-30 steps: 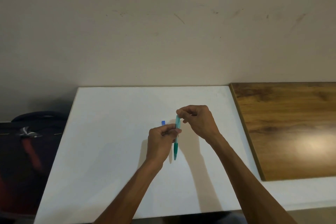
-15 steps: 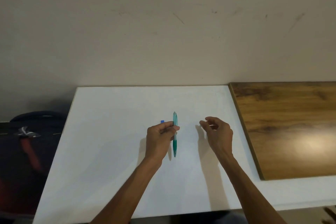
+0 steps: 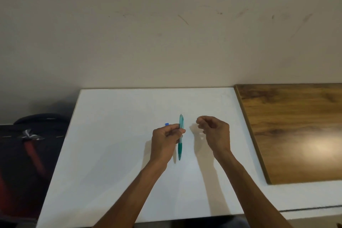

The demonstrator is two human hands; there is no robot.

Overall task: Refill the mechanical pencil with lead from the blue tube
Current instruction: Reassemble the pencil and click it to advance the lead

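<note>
A teal mechanical pencil (image 3: 180, 139) stands nearly upright over the white table (image 3: 114, 153), tip pointing down toward me. My left hand (image 3: 164, 142) grips it at mid-barrel between thumb and fingers. A small blue end of the lead tube (image 3: 167, 124) pokes out just behind my left fingers; I cannot tell whether the hand holds it or it lies on the table. My right hand (image 3: 214, 133) hovers a short way right of the pencil. Its fingertips are pinched together, and nothing shows between them.
A brown wooden board (image 3: 296, 131) lies along the table's right side. A dark bag with a red strap (image 3: 27, 153) sits on the floor to the left. A plain wall rises directly behind the table's far edge.
My right hand left the top of the pencil and drew away to the right, fingers still pinched. My left hand and the pencil barely moved.
</note>
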